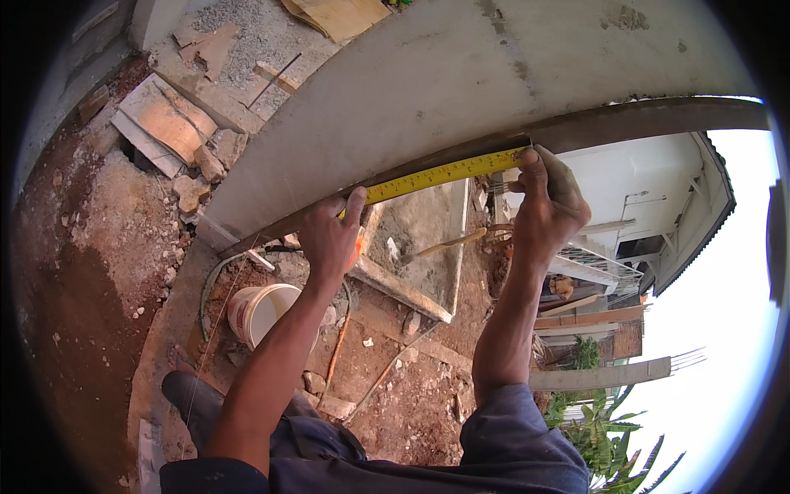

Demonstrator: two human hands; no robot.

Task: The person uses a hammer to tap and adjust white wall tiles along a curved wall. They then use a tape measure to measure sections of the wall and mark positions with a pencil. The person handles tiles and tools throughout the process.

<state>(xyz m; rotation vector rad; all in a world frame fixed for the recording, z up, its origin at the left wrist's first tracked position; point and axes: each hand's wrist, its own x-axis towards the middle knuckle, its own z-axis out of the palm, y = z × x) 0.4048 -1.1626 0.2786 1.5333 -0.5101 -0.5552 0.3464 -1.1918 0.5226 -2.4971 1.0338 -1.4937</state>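
A yellow tape measure (448,171) is stretched along the narrow dark edge of a grey plastered wall (395,115). My right hand (550,193) pinches the tape's end against that edge, thumb and fingers closed on it. Lower and to the left, my left hand (327,239) closes around the other end of the exposed blade, its thumb against the edge. A bit of orange shows beside the left palm; whether it is the tape's case I cannot tell. Between the two hands the blade lies nearly straight, its markings facing me.
A white bucket (267,311) stands below my left forearm. Beyond the tape is a framed mortar bed (420,239) with a wooden-handled tool (448,245). Boards (164,123) and rubble lie at left; a concrete post (605,375) with protruding rods is at right.
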